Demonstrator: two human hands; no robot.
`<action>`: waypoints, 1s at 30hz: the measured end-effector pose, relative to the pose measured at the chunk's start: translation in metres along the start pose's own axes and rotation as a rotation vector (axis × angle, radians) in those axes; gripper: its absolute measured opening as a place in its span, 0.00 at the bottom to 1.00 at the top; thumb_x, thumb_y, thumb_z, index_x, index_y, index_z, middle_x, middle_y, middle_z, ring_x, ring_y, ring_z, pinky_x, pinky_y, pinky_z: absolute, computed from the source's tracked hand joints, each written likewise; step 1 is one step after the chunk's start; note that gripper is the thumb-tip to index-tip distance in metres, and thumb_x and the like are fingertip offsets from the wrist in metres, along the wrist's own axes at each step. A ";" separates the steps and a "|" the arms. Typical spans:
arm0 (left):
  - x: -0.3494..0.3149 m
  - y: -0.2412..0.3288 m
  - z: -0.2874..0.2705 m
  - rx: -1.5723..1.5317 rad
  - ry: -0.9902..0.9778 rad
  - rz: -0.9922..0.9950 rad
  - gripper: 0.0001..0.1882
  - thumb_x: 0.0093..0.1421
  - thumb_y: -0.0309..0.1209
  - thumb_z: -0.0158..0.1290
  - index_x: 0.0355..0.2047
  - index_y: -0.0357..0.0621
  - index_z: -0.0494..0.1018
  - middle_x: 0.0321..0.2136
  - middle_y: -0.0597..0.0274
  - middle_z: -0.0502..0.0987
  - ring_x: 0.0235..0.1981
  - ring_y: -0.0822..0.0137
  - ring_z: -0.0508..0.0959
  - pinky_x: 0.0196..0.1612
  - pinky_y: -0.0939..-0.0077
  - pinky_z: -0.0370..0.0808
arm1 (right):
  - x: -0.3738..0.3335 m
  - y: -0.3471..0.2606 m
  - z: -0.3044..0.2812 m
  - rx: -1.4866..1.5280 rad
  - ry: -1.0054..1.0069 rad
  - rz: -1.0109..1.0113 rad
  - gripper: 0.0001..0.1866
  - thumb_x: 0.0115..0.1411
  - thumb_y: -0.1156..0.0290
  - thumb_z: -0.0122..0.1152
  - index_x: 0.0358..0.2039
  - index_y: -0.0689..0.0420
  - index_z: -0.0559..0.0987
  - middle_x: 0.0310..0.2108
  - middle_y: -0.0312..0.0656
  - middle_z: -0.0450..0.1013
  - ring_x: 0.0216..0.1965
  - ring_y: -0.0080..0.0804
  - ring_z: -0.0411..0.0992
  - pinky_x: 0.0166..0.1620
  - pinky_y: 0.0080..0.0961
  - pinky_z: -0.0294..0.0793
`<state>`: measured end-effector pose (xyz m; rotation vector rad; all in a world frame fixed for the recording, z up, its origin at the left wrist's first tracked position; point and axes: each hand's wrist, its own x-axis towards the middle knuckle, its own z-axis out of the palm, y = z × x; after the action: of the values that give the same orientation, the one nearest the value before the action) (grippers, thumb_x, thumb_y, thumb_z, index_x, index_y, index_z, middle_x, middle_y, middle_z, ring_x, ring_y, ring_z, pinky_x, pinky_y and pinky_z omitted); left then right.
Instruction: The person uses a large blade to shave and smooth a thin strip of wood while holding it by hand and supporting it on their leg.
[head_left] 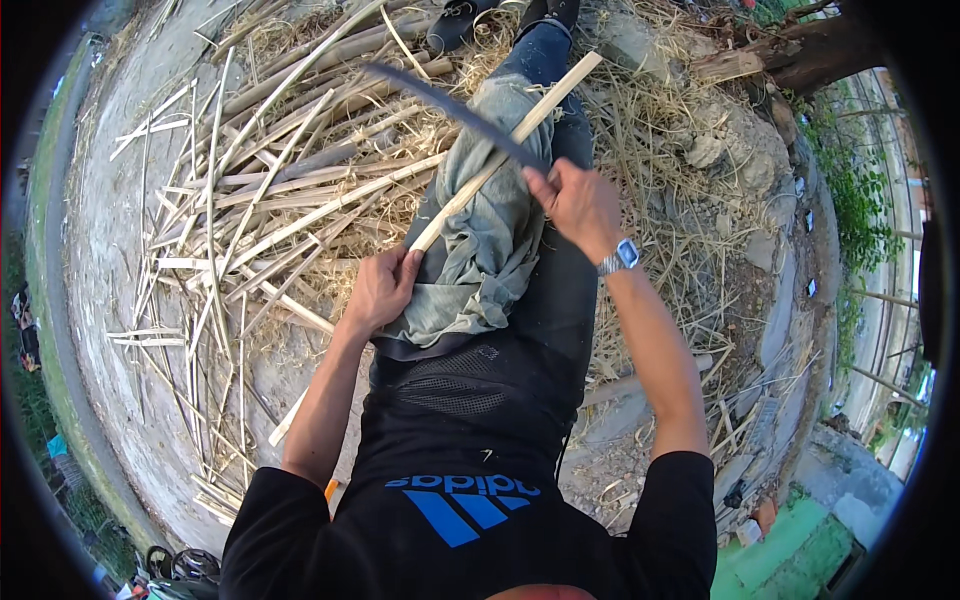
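My left hand [381,288] grips the near end of a pale split-bamboo strip [553,102], with fingers and thumb closed round it. The strip slants up and away to the right across my lap. Closed round the handle of a long dark curved knife [440,98] is my right hand [580,208], which hides most of that handle. The blade points to the far left and crosses over the strip; whether the two touch, I cannot tell. Under both lies a crumpled grey-green cloth [490,255], spread over my legs. A metal watch [620,257] is on my right wrist.
Many split strips and poles [290,190] lie heaped on the ground to my left. Curled shavings [640,190] cover the ground on the right, near broken rubble [730,150]. A thick log [810,55] lies at the far right. Dark shoes [458,25] show at the top.
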<state>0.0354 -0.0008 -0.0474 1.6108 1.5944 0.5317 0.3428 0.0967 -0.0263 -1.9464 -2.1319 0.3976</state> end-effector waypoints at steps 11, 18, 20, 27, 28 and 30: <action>0.003 -0.014 -0.001 -0.022 -0.053 -0.026 0.24 0.72 0.43 0.51 0.29 0.31 0.74 0.14 0.47 0.67 0.16 0.59 0.64 0.24 0.60 0.66 | 0.010 -0.004 -0.001 0.099 0.024 -0.053 0.34 0.66 0.35 0.54 0.26 0.58 0.82 0.19 0.53 0.77 0.24 0.57 0.79 0.27 0.44 0.77; 0.023 -0.007 -0.013 -0.054 -0.253 -0.160 0.32 0.74 0.52 0.46 0.29 0.30 0.73 0.14 0.57 0.67 0.19 0.67 0.65 0.26 0.63 0.66 | 0.060 0.061 0.004 0.069 0.133 0.163 0.34 0.66 0.33 0.51 0.27 0.54 0.82 0.19 0.51 0.78 0.25 0.54 0.79 0.27 0.47 0.77; 0.021 0.007 -0.010 0.010 -0.217 -0.104 0.32 0.74 0.52 0.46 0.28 0.30 0.73 0.14 0.52 0.68 0.18 0.62 0.66 0.27 0.59 0.68 | 0.074 0.072 0.002 0.022 0.142 0.209 0.34 0.66 0.33 0.50 0.28 0.54 0.82 0.20 0.51 0.79 0.26 0.55 0.79 0.28 0.48 0.78; 0.003 0.018 -0.013 0.080 -0.109 -0.065 0.27 0.72 0.46 0.50 0.27 0.30 0.75 0.18 0.38 0.72 0.20 0.42 0.73 0.28 0.52 0.70 | 0.097 0.083 0.014 -0.023 0.283 0.288 0.39 0.67 0.31 0.46 0.24 0.57 0.82 0.23 0.56 0.79 0.30 0.59 0.80 0.33 0.52 0.78; 0.002 0.017 -0.012 0.095 -0.106 -0.026 0.27 0.72 0.45 0.50 0.27 0.31 0.75 0.18 0.36 0.73 0.22 0.39 0.74 0.29 0.51 0.70 | 0.108 0.108 0.017 0.043 0.348 0.374 0.40 0.66 0.31 0.47 0.21 0.59 0.80 0.23 0.59 0.77 0.31 0.59 0.80 0.33 0.53 0.77; 0.002 -0.004 -0.006 0.093 -0.170 0.018 0.25 0.72 0.44 0.50 0.28 0.32 0.76 0.19 0.35 0.73 0.23 0.37 0.75 0.29 0.51 0.70 | 0.118 0.201 0.011 0.168 0.398 0.644 0.43 0.68 0.31 0.45 0.19 0.62 0.78 0.19 0.56 0.76 0.25 0.54 0.79 0.29 0.50 0.75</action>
<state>0.0283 0.0020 -0.0475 1.6936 1.4976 0.3245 0.5156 0.2298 -0.1086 -2.3311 -1.1704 0.2490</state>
